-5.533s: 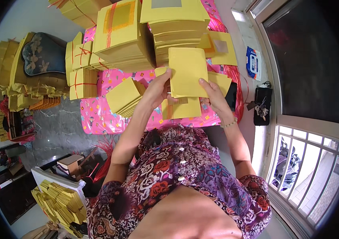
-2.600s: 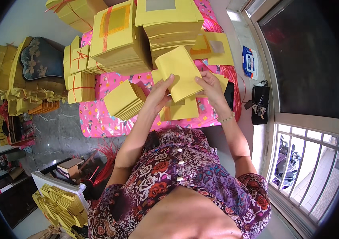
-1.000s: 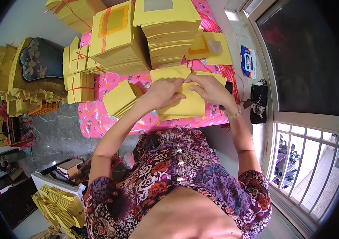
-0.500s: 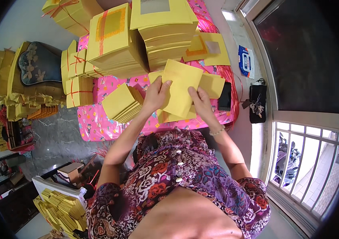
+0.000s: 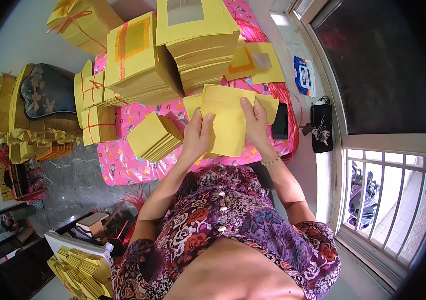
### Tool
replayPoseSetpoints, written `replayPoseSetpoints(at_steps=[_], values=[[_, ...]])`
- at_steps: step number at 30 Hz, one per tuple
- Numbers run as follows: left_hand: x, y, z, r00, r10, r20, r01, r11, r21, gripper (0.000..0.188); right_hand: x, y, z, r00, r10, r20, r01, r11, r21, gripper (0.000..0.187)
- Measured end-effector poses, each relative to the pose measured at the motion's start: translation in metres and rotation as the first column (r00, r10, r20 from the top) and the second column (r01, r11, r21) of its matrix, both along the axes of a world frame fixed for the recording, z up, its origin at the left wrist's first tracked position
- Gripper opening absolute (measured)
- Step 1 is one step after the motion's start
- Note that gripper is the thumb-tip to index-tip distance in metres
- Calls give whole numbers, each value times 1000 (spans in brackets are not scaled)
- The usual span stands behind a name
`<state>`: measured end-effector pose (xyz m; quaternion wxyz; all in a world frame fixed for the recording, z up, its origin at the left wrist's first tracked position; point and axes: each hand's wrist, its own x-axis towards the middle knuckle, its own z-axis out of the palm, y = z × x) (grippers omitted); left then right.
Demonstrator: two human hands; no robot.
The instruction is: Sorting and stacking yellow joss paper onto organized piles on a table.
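Both my hands hold up a sheaf of plain yellow paper sheets (image 5: 228,117) above a pink patterned cloth (image 5: 123,160). My left hand (image 5: 198,137) grips its left edge, thumb on top. My right hand (image 5: 255,122) grips the right edge, fingers spread over the sheets. More yellow sheets (image 5: 270,105) lie on the cloth under and behind the held ones. A small fanned pile of yellow sheets (image 5: 154,136) rests just left of my left hand.
Tall stacks of yellow paper (image 5: 195,37) (image 5: 140,57) stand at the back, tied bundles (image 5: 93,107) to the left. A black phone (image 5: 280,121) and a black pouch (image 5: 321,127) lie right, beside a window with bars (image 5: 383,200). A floral cushion (image 5: 48,90) sits far left.
The sheaf went down to the cloth a second ago, with both hands pressing on it. Now it is raised again and held flatter between both hands.
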<state>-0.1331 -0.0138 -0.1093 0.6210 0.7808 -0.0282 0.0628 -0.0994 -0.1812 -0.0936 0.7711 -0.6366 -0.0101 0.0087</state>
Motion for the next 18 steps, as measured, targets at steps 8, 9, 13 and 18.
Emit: replayPoseSetpoints(at_steps=[8, 9, 13, 18], values=[[4, 12, -6, 997, 72, 23, -68, 988, -140, 24, -19, 1, -25, 971, 237, -34, -239, 944, -228, 39], [3, 13, -6, 992, 99, 74, -96, 994, -46, 25, -21, 2, -22, 970, 240, -35, -241, 943, -228, 39], [-1, 13, 9, 992, 121, -42, -117, 990, 77, 25, -22, 2, -28, 977, 193, -93, -210, 951, -226, 40], [7, 14, 5, 994, 92, -52, -94, 995, -42, 26, -23, -13, -13, 879, 377, -292, -446, 867, -223, 38]])
